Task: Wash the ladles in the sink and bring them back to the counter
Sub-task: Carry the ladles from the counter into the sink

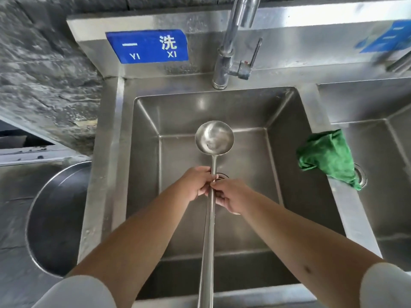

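A long steel ladle (214, 138) hangs over the steel sink (287, 134), bowl up and facing me, its handle running down toward my body. My left hand (195, 183) grips the handle just below the bowl. My right hand (229, 195) holds the same handle a little lower, on the right side. The drain (221, 176) peeks out behind the fingers. No water runs from the tap (231, 41) above the basin.
A green cloth (329, 156) lies on the divider between this basin and a second basin (378, 196) at right. A large round steel pot (60, 218) sits on the counter at left. A blue sign (148, 46) is on the backsplash.
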